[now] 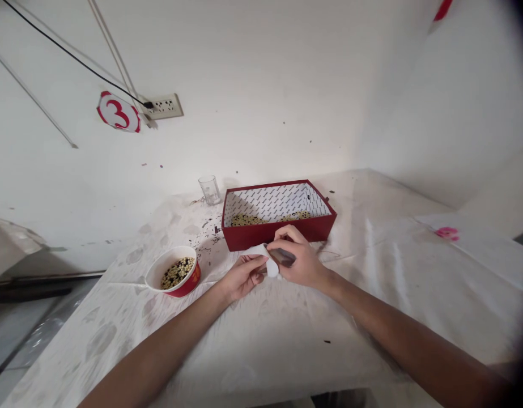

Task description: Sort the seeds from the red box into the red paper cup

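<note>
My left hand point(242, 277) is closed, pinching a small, soft-looking white piece point(272, 267), perhaps paper or tissue, in front of the box. From the other side my right hand point(302, 262) has its fingers bent and pinched at the upper edge of the same white piece. Whether anything lies inside the piece cannot be made out. Just behind both hands stands a dark red open box point(282, 232) with a patterned white lining. Pale and dark beads or grains point(247, 220) cover part of its bottom.
To the left is a red-and-white paper bowl point(183, 287) with similar pale and dark beads or grains. A clear glass point(210, 191) stands near the wall, and dark scraps point(210, 241) lie scattered beside the box. A power strip point(165, 106) hangs on the wall above the covered table point(286, 334).
</note>
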`<state>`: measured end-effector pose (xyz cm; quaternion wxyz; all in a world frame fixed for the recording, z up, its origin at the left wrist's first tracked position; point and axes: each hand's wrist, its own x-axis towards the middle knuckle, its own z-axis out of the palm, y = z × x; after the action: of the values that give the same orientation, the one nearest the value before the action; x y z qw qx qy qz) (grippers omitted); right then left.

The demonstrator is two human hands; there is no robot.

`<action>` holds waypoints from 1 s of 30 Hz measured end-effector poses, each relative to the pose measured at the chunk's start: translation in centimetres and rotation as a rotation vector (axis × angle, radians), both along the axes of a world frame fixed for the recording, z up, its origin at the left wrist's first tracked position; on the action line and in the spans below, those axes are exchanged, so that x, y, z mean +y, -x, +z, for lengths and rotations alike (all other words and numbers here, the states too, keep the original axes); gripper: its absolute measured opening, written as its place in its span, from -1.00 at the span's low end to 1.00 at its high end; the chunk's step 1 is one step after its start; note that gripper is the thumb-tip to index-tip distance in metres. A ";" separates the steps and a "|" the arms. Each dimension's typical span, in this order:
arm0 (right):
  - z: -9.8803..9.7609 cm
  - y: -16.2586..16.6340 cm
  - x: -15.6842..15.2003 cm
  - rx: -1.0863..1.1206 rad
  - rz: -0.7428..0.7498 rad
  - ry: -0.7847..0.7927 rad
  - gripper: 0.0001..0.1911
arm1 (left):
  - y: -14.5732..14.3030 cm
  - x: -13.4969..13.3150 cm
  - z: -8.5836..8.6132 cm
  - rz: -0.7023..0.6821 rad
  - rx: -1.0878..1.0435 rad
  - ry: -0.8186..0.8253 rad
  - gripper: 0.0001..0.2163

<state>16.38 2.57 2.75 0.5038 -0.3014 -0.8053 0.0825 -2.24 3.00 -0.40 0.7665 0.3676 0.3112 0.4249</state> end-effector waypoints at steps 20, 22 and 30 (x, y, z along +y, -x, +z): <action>-0.7 -0.2 0.2 -0.035 -0.054 -0.062 -0.73 | -0.3 -0.6 0.5 0.006 -0.066 -0.050 -0.83; -0.6 -0.1 0.1 -0.026 -0.049 -0.061 -0.72 | -0.3 -0.5 0.5 0.010 -0.077 -0.055 -0.85; -0.3 0.1 -0.2 0.004 0.014 -0.044 -0.80 | -0.4 -0.8 0.3 0.117 -0.127 0.014 -0.62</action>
<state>16.26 2.33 2.50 0.5114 -0.2843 -0.8080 0.0690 -1.85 2.18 -0.07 0.7610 0.3160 0.2859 0.4892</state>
